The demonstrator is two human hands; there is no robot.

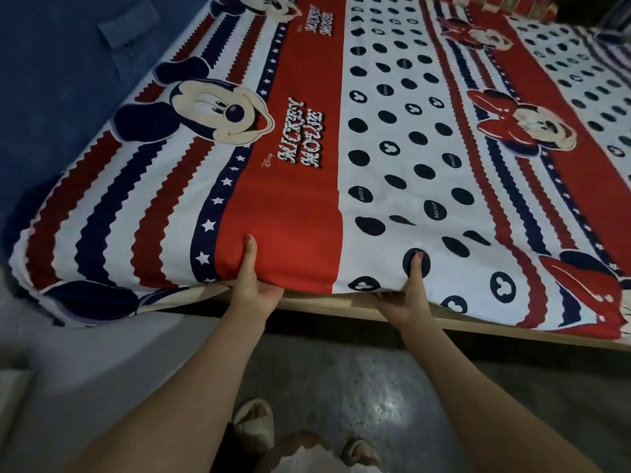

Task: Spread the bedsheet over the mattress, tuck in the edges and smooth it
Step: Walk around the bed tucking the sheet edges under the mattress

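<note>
A cartoon-print bedsheet [341, 138] in red, white and navy lies spread over the mattress, covering its top. My left hand [254, 281] grips the near edge of the mattress through the sheet, thumb on the red band, fingers hidden underneath. A little to its right, my right hand [408, 295] grips the same edge, thumb on a navy dot, fingers tucked below. The near edge is lifted slightly off the wooden bed frame [341, 310]. The sheet's near-left corner [85, 302] hangs loose over the mattress corner.
A blue wall [68, 80] runs along the bed's left side. Grey floor [341, 387] lies below the bed frame, with my slippered feet [254, 425] on it. At the far end of the bed sits a red patterned bundle [505, 5].
</note>
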